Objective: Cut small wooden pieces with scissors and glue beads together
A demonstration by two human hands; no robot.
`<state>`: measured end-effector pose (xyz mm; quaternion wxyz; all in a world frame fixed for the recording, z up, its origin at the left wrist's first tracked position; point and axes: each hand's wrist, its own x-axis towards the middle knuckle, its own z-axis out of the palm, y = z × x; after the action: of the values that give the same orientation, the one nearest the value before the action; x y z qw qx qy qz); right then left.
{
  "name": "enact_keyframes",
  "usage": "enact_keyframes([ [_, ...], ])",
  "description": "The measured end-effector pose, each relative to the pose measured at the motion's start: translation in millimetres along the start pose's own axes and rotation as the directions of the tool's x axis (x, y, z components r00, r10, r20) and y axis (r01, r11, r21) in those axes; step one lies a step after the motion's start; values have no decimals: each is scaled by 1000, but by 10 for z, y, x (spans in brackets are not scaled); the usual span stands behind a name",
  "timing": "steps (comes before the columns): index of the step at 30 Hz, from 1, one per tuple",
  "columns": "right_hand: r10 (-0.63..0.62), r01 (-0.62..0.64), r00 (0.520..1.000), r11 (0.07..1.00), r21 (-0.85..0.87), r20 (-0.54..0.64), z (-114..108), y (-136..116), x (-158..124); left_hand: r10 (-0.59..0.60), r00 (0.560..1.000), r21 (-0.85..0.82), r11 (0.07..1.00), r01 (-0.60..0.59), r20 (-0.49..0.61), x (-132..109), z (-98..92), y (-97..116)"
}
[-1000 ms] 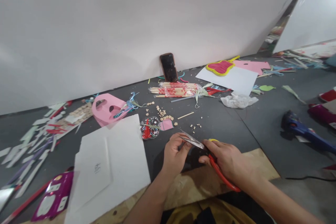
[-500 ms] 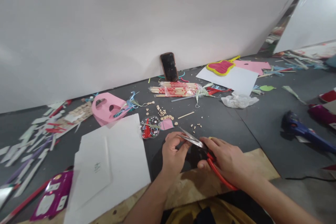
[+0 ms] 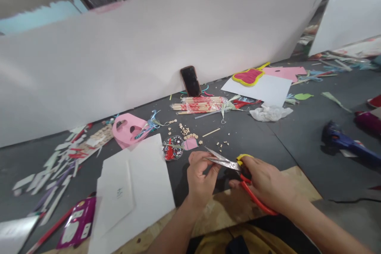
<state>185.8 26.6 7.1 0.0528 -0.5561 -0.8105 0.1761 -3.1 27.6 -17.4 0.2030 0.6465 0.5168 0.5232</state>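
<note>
Scissors (image 3: 228,163) with red and yellow handles are grasped in the right hand (image 3: 269,182), and their blades are parted and pointed toward the left hand (image 3: 201,178). The fingertips of the left hand are brought together right at the blades; whether anything small is pinched there cannot be told. Both hands are held above the near edge of the dark desk (image 3: 253,137), where a brown strip (image 3: 302,182) is seen.

Just beyond the hands, a pink card piece (image 3: 191,144) is set against a round clear container (image 3: 172,149) filled with small beads and something red. Pale little pieces (image 3: 184,130) are scattered near it, and a thin stick (image 3: 211,132) is laid to their right. To the left, white sheets (image 3: 149,178) are spread, with a pink cutout (image 3: 129,130) at their far edge and a purple case (image 3: 77,222) beside them.

Farther back, a bundle of sticks (image 3: 199,105) is wrapped in clear plastic. Behind it, a phone (image 3: 191,81) is leaned against a white panel (image 3: 149,47). To the right, crumpled tissue (image 3: 270,113) and a blue glue gun (image 3: 345,143) are seen, well apart.
</note>
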Motion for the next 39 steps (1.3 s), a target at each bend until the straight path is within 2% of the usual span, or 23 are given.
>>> enact_keyframes([
  [3, -22, 25, 998, 998, 58, -55, -20, 52, -40, 113, 994, 79, 991, -113, 0, 30, 1, 96],
  [6, -62, 71, 992, 994, 86, -107, -32, 107, -67, 130, 991, 101, 986, -133, 34, 39, 38, 142],
  [9, -74, 89, 987, 990, 105, -140, -50, 172, -82, 78, 993, 90, 992, -86, 86, 34, 96, 153],
  [12, -77, 93, 989, 987, 129, -123, -73, 258, -96, 0, 989, 40, 999, -6, 151, 41, 156, 168],
  [18, -111, 119, 989, 989, 90, -95, -73, 439, -121, -167, 955, -9, 985, 174, 245, 114, 260, 252],
  [31, -162, 170, 982, 983, 74, -97, -33, 498, 1, -285, 935, -113, 943, 313, 211, 148, 345, 314],
  [39, -178, 185, 980, 979, 85, -85, -12, 456, 124, -339, 929, -116, 927, 357, 148, 97, 308, 172],
])
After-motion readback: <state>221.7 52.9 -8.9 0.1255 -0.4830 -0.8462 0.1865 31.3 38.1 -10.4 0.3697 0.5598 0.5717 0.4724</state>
